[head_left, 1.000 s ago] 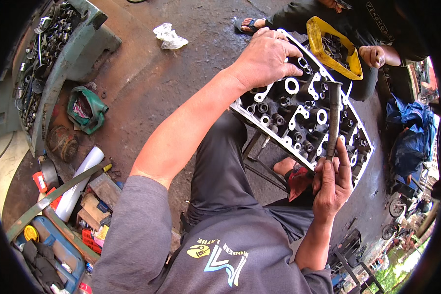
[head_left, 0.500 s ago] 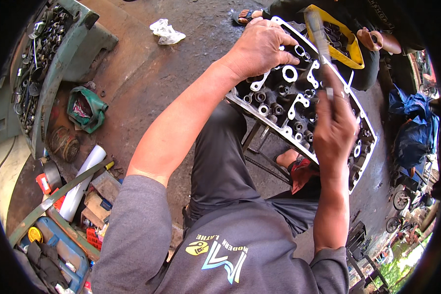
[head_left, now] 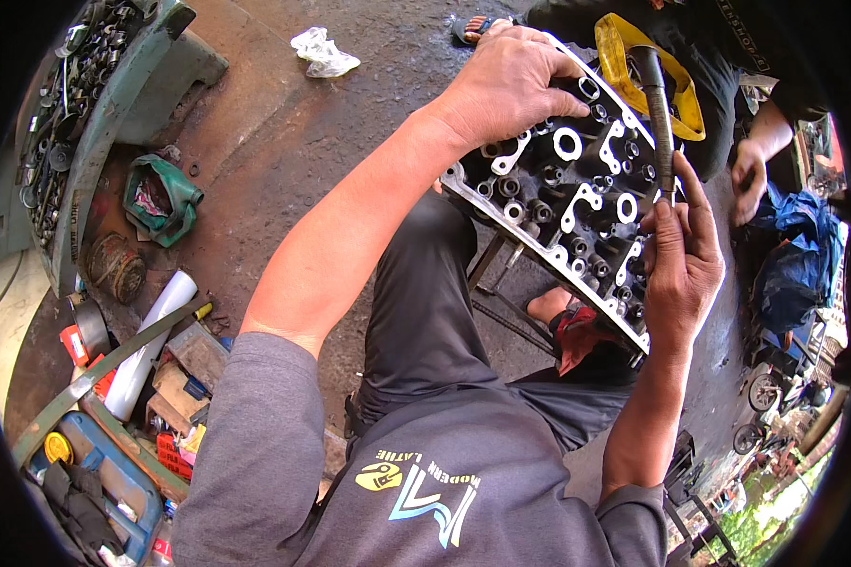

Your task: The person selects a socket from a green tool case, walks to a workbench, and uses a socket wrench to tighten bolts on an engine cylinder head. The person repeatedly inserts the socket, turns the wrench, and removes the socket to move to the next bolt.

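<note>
In the head view, the metal casting [head_left: 581, 200] lies between the hands, reaching from under the left hand [head_left: 520, 83] across to beside the right hand [head_left: 681, 274]. The dark rod [head_left: 660, 123] rises out of the right fingers, its far end beyond them and in front of a yellow container [head_left: 687, 99], which sits past both hands. A co-worker's hand [head_left: 750, 180] hangs beyond and to the right of the right hand.

The casting is a broad block, dark inside, with pale flat rims, rings and curved raised faces among many round bores. The rod is long and round, thicker toward its flat far end.

The left hand is bent palm down over the casting's far left corner, thumb and forefinger parted; whether it grips anything cannot be told. The right hand pinches the rod's near end between thumb and fingers, one finger stretched upward, forearm rising from below.
</note>
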Motion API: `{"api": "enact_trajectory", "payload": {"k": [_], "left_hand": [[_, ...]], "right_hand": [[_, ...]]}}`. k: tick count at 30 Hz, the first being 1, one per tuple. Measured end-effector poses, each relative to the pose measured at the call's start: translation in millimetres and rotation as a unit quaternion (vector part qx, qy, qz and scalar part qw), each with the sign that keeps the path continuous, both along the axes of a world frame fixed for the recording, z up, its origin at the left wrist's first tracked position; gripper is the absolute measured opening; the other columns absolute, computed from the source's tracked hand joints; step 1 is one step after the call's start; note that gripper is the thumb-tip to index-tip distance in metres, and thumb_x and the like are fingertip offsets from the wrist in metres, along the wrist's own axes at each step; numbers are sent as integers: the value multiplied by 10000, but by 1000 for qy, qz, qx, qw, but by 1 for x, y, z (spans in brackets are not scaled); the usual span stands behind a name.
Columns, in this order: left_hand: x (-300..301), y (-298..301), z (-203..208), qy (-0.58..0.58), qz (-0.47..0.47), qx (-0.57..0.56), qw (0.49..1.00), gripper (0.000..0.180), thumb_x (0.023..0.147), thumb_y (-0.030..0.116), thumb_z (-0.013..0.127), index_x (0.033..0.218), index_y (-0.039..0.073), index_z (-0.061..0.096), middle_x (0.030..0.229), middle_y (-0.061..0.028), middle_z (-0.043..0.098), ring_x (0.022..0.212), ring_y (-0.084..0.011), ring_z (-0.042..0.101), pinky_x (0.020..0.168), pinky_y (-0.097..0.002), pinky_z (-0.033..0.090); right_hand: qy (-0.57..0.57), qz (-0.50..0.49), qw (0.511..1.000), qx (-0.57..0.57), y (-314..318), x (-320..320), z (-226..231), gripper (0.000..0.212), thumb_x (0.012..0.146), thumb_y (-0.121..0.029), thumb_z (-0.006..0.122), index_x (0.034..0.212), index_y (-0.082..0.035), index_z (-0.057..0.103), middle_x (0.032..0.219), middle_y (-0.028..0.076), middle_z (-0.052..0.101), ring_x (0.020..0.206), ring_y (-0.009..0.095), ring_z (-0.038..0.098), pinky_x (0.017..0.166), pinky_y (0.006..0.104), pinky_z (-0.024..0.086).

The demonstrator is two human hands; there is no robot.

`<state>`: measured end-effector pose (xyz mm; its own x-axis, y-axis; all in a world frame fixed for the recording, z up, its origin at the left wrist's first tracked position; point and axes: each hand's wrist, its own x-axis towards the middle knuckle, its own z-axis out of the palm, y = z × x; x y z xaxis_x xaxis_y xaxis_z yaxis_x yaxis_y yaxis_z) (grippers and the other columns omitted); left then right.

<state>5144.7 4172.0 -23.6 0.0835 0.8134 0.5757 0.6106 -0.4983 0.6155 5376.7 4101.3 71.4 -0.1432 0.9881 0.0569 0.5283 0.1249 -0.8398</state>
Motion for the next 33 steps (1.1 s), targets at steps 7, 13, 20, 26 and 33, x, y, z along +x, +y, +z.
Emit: {"api": "enact_trajectory", "payload": {"k": [7, 13, 20, 26, 33], "left_hand": [[5, -2, -8, 23, 18, -12, 999, 344, 740, 308, 833, 971, 58, 781, 934, -90, 722, 954, -266, 654, 938, -381, 476], [5, -2, -11, 35, 8, -32, 999, 392, 739, 377, 817, 1003, 88, 787, 972, -97, 741, 1012, -271, 660, 961, -385, 475], [5, -3, -11, 39, 8, -20, 999, 382, 746, 335, 821, 1028, 82, 775, 967, -86, 727, 998, -263, 647, 939, -371, 481], [4, -4, -9, 37, 0, -59, 998, 390, 753, 355, 815, 1024, 78, 774, 954, -88, 723, 1007, -278, 634, 921, -374, 483], [4, -3, -8, 39, -14, -61, 997, 322, 765, 325, 813, 981, 90, 770, 963, -87, 707, 998, -276, 630, 894, -381, 486]], "right_hand": [[19, 26, 999, -31, -5, -1, -9, 454, 992, -44, 601, 1437, -116, 553, 815, -42, 584, 738, 27, 498, 664, 173, 407], [-30, 58, 998, 21, 2, -13, 0, 437, 997, -53, 599, 1428, -124, 566, 799, -52, 574, 720, 20, 488, 640, 168, 397], [-66, 84, 977, 187, 24, -42, -10, 418, 995, -47, 592, 1407, -117, 586, 1087, 109, 733, 856, 110, 655, 766, 258, 514], [-56, 63, 995, 48, 25, -36, -20, 414, 986, -69, 608, 1395, -128, 596, 898, 48, 719, 761, 59, 597, 721, 246, 515], [-74, 89, 992, 59, 32, -29, -30, 377, 973, -100, 608, 1345, -152, 633, 707, 125, 649, 572, 108, 554, 563, 311, 469]]}}
